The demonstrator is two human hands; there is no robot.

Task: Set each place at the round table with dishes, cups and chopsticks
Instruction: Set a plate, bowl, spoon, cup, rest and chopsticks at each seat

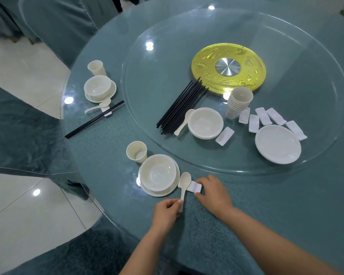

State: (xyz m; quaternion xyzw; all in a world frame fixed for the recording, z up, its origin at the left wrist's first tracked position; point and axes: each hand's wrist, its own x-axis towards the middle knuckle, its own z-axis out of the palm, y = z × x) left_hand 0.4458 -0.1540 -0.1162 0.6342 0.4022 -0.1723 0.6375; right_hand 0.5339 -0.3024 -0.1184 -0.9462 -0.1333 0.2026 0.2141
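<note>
Head view: your left hand (165, 212) pinches the spoon (184, 185) handle, bowl end lying across the chopstick rest (195, 187); your right hand (213, 192) grips that rest's far end beside the bowl (157, 173).

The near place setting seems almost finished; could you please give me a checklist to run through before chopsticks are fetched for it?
1. Bowl sits on its plate: ok.
2. Cup stands upright beside the bowl: ok.
3. Spoon lies with its bowl end on the rest: ok, though the left hand pinches its handle.
4. Right hand free to reach: not ok, its fingers hold the rest.
5. Spare chopsticks available on the glass turntable: ok.
6. Chopsticks at this setting: not ok, none yet.
</note>
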